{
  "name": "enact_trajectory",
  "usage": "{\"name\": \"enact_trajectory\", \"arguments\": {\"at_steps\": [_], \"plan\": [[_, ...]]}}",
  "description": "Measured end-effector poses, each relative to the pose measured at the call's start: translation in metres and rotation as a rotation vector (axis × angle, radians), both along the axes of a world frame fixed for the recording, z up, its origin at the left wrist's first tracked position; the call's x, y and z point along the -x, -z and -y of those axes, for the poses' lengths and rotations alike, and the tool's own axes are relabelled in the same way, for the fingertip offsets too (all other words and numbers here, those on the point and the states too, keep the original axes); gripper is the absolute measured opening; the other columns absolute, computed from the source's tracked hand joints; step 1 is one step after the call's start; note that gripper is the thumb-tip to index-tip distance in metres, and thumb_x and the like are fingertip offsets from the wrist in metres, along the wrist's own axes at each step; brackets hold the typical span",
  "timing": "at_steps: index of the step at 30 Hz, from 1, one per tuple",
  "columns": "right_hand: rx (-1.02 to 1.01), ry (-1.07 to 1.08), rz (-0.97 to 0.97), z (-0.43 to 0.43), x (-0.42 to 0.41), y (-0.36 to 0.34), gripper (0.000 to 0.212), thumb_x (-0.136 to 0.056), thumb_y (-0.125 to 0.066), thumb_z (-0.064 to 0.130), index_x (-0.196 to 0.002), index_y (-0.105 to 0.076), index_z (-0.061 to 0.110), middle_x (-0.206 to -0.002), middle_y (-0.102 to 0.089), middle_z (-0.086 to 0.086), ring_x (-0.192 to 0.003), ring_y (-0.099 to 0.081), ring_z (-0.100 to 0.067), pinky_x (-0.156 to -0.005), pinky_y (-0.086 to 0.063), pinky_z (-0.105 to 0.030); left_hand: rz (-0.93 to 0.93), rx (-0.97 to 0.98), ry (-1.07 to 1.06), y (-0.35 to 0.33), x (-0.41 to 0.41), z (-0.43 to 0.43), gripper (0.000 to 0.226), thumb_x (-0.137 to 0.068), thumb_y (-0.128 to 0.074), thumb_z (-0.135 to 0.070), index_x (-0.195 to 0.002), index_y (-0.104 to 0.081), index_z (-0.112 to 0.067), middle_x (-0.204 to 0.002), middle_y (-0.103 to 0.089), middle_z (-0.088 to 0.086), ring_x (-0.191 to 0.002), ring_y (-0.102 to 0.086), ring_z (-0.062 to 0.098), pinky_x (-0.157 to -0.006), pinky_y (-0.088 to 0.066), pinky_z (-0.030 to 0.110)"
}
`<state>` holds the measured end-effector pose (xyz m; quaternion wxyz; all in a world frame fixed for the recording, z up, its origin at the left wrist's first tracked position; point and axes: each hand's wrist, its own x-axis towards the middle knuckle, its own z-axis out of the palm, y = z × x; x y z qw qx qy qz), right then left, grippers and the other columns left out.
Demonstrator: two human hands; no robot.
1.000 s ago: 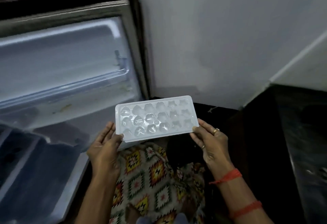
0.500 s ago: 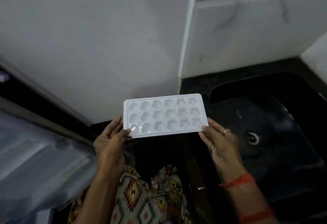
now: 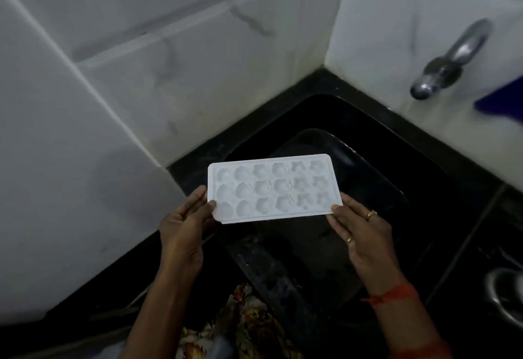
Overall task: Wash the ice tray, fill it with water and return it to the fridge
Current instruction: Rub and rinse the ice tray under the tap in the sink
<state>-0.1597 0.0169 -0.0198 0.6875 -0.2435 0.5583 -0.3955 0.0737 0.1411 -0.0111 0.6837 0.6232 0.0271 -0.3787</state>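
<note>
A: Though the head view is dim, the ice tray [image 3: 273, 188] shows plainly, held about level above the black sink [image 3: 376, 177]. How would it handle?

B: Light, I'd judge. It looks like thin white plastic, stiff enough to span two grips yet likely to twist. Wet, it should turn slippery, and filled it will slosh, so the short ends are the places to hold.

A: Is that where the hands are?

B: Yes. The left hand [image 3: 184, 222] pinches the left end, thumb on top. The right hand [image 3: 359, 231] pinches the near right corner the same way. The fingers beneath are mostly hidden by the tray.

A: What else is unclear?

B: The tap [image 3: 450, 61] is blurred, and I can't see its handle. A blue shape [image 3: 503, 98] and a metal object [image 3: 506, 299] on the worktop [image 3: 495, 231] are cut off at the right edge. I cannot make out the sink's drain.
</note>
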Motion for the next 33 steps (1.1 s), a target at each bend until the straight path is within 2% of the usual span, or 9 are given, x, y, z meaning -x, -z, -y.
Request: {"name": "enact_trajectory", "arguments": {"at_steps": [4,7,11,14,18,21,26,28,33], "plan": [[0.004,0.105,-0.019,0.009,0.035,0.007,0.029,-0.088,-0.068,-0.008,-0.116,-0.069,0.000,-0.106,-0.077,-0.012,-0.090,-0.077,-0.016,-0.071,-0.062,-0.022,-0.048,-0.026,0.151,0.005,0.012,0.045,0.027,-0.088,-0.068,0.000,-0.115,-0.069,-0.005,-0.101,-0.075,0.014,-0.077,-0.073,0.019,-0.060,-0.059,0.028],[-0.020,0.149,-0.020,0.013,0.053,0.009,0.032,-0.088,-0.067,-0.008,-0.119,-0.067,0.000,-0.095,-0.080,-0.005,-0.087,-0.078,-0.014,-0.069,-0.062,-0.021,-0.082,-0.058,0.266,0.010,0.015,0.075,0.024,-0.088,-0.069,-0.001,-0.111,-0.072,-0.007,-0.099,-0.076,0.016,-0.078,-0.074,0.024,-0.062,-0.060,0.031],[-0.075,0.133,-0.060,0.018,0.069,0.009,0.036,-0.088,-0.067,-0.005,-0.120,-0.068,0.010,-0.100,-0.080,-0.007,-0.087,-0.078,-0.016,-0.066,-0.062,-0.023,-0.101,-0.088,0.455,0.017,0.013,0.114,0.025,-0.089,-0.067,-0.001,-0.112,-0.072,-0.006,-0.104,-0.075,0.017,-0.089,-0.074,0.029,-0.065,-0.061,0.032],[-0.138,0.143,-0.115,0.023,0.071,0.009,0.034,-0.089,-0.066,-0.003,-0.116,-0.069,0.017,-0.095,-0.081,-0.003,-0.079,-0.077,-0.017,-0.063,-0.061,-0.025,-0.110,-0.116,0.605,0.020,0.006,0.144,0.026,-0.088,-0.066,0.001,-0.113,-0.071,-0.004,-0.102,-0.076,0.016,-0.082,-0.075,0.025,-0.059,-0.059,0.027],[-0.219,0.210,-0.162,0.025,0.064,0.011,0.019,-0.093,-0.069,0.023,-0.108,-0.074,0.013,-0.092,-0.079,-0.005,-0.084,-0.071,-0.023,-0.063,-0.060,-0.031,-0.097,-0.150,0.740,0.024,-0.006,0.179,0.025,-0.085,-0.068,0.002,-0.110,-0.072,-0.002,-0.094,-0.077,0.013,-0.069,-0.071,0.019,-0.053,-0.056,0.024],[-0.236,0.268,-0.237,0.026,0.055,0.013,0.019,-0.095,-0.068,0.029,-0.099,-0.075,0.012,-0.080,-0.079,-0.003,-0.073,-0.070,-0.021,-0.061,-0.059,-0.031,-0.096,-0.181,0.835,0.028,-0.015,0.201,0.023,-0.085,-0.068,0.002,-0.107,-0.073,-0.002,-0.093,-0.077,0.014,-0.066,-0.070,0.018,-0.052,-0.056,0.024],[-0.298,0.293,-0.286,0.028,0.051,0.018,0.023,-0.094,-0.067,0.025,-0.096,-0.072,0.003,-0.059,-0.067,0.000,-0.045,-0.060,-0.010,-0.049,-0.053,-0.025,-0.206,-0.220,1.002,0.033,-0.027,0.229,0.032,-0.085,-0.065,-0.001,-0.116,-0.070,-0.004,-0.103,-0.075,0.015,-0.080,-0.067,0.022,-0.076,-0.055,0.036],[-0.330,0.302,-0.264,0.029,0.049,0.017,0.023,-0.094,-0.063,0.024,-0.082,-0.069,0.005,-0.050,-0.056,0.002,-0.041,-0.051,-0.008,-0.047,-0.048,-0.024,-0.259,-0.255,1.019,0.034,-0.027,0.237,0.028,-0.087,-0.062,-0.001,-0.113,-0.069,-0.007,-0.091,-0.076,0.009,-0.078,-0.067,0.020,-0.081,-0.054,0.036],[-0.421,0.396,-0.093,0.028,0.048,0.025,0.045,-0.089,-0.055,0.025,-0.044,-0.050,0.021,-0.040,-0.035,0.008,-0.034,-0.036,-0.006,-0.039,-0.037,-0.020,-0.397,-0.330,0.982,0.036,-0.021,0.244,0.012,-0.089,-0.062,-0.004,-0.099,-0.069,-0.003,-0.093,-0.071,0.011,-0.072,-0.068,0.013,-0.057,-0.059,0.021]]}}
